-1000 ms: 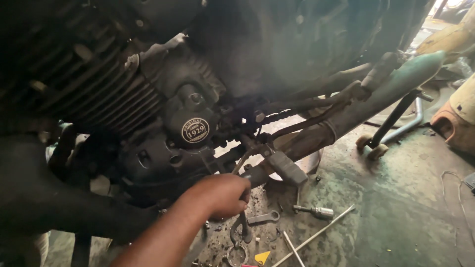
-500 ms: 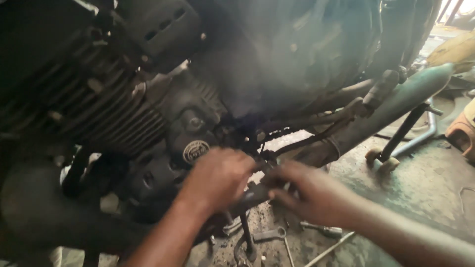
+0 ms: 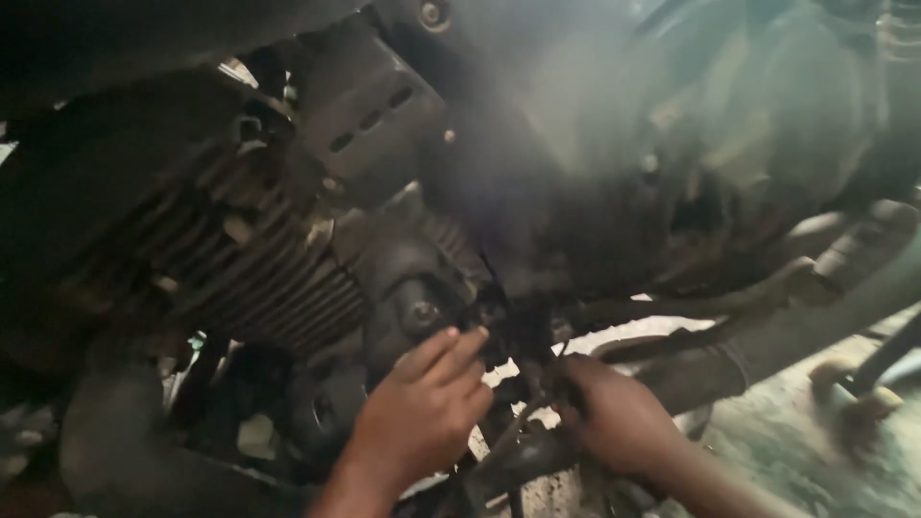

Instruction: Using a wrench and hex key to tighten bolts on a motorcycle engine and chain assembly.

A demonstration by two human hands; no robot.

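A dark, greasy motorcycle engine (image 3: 288, 249) with cooling fins fills the view from the side. My left hand (image 3: 422, 408) reaches up under the engine case, fingers stretched toward a bolt boss (image 3: 420, 312) and the black linkage beside it. My right hand (image 3: 614, 417) is curled around a dark lever or bracket (image 3: 523, 446) below the engine, just right of the left hand. The picture is blurred, so I cannot tell exactly which part each finger touches or whether a tool is held.
The exhaust pipe (image 3: 796, 326) runs to the right below the engine. A black stand leg (image 3: 887, 360) reaches down to the stained concrete floor (image 3: 796, 451) at the lower right. The frame's down tube (image 3: 106, 451) crosses the lower left.
My view has moved closer and up toward the engine. My right hand came in from the right and joined the left under the engine case. Tools on the floor have left the view.
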